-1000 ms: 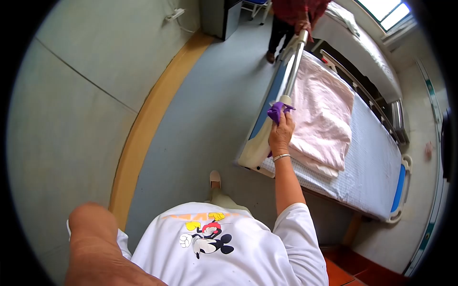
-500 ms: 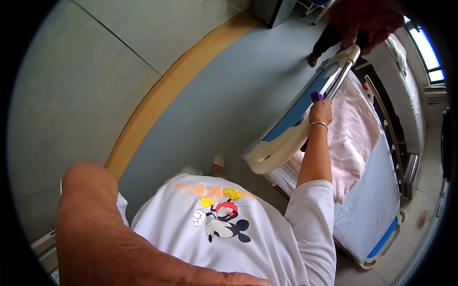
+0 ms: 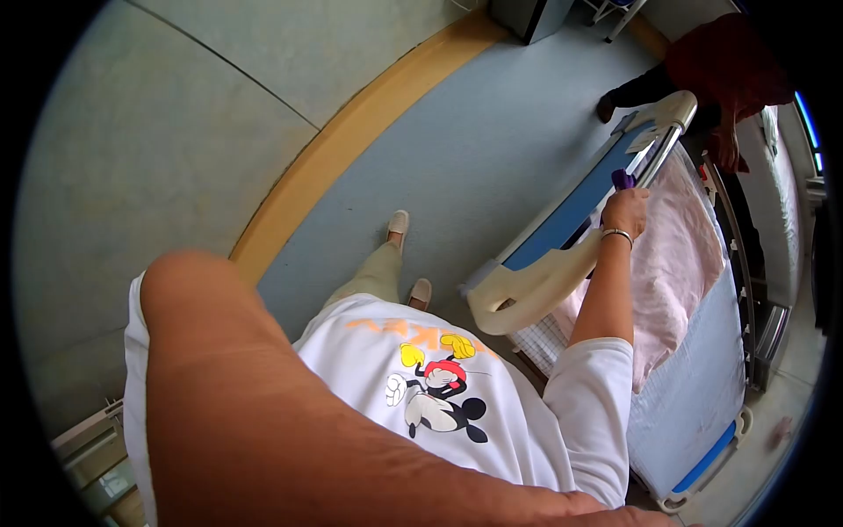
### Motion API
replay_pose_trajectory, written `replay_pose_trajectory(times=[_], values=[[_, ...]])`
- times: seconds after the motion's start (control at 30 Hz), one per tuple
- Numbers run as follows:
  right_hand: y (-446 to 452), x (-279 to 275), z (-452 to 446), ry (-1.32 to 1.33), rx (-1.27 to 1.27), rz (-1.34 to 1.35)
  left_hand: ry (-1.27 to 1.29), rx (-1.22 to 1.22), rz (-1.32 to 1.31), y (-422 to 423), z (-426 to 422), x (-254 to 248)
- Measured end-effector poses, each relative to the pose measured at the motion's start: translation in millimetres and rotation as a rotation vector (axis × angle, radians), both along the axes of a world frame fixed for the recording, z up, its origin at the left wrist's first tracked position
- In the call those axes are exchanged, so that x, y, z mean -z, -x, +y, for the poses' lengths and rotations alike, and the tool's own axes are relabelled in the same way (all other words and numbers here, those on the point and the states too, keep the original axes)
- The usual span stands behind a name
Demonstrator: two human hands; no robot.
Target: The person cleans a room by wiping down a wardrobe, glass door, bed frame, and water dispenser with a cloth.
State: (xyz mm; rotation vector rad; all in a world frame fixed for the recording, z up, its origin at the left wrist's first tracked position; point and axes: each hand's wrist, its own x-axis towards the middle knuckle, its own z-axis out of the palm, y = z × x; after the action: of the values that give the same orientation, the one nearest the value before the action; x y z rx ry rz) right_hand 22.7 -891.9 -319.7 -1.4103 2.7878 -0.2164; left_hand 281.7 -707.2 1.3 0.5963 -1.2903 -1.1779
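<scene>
My right hand (image 3: pixel 625 212), with a bracelet at the wrist, is closed round a purple cloth (image 3: pixel 623 179) on the metal rail (image 3: pixel 660 155) of the bed's end board. Blue and cream panels make up this end board (image 3: pixel 558 230). Beside it, a pink cover (image 3: pixel 672 263) lies crumpled on the bed. My left arm crosses close to the camera from the left. Only part of my left hand (image 3: pixel 606 511) shows at the bottom edge, and its fingers are mostly cut off.
Another person in dark red (image 3: pixel 727 66) stands beyond the bed's far corner, an arm hanging down. A second bed (image 3: pixel 781 206) is at the right. A dark cabinet (image 3: pixel 529 18) and chair legs stand at the top. The wall (image 3: pixel 202 140) runs along the left.
My right hand has moved along the rail with the cloth. The left forearm has swung across the front of my shirt. The other person has moved right and let go of the bed end.
</scene>
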Motion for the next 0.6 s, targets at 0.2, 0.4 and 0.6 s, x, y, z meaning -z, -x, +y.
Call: replay_pose_trajectory(times=[0.2,0.4,0.6], values=[[7.4,6.7,-3.5,0.026,0.059,0.044,-0.042,0.113,0.008,-9.3,-33.8,4.4],[-1.9,-4.1,-4.9,0.05,0.081,0.037,-0.086,0.178,0.013,-28.1,-71.5,10.3],[-1.7,0.7,-5.0,0.064,0.078,0.064,-0.174,0.168,0.017,-59.1,-99.2,8.8]])
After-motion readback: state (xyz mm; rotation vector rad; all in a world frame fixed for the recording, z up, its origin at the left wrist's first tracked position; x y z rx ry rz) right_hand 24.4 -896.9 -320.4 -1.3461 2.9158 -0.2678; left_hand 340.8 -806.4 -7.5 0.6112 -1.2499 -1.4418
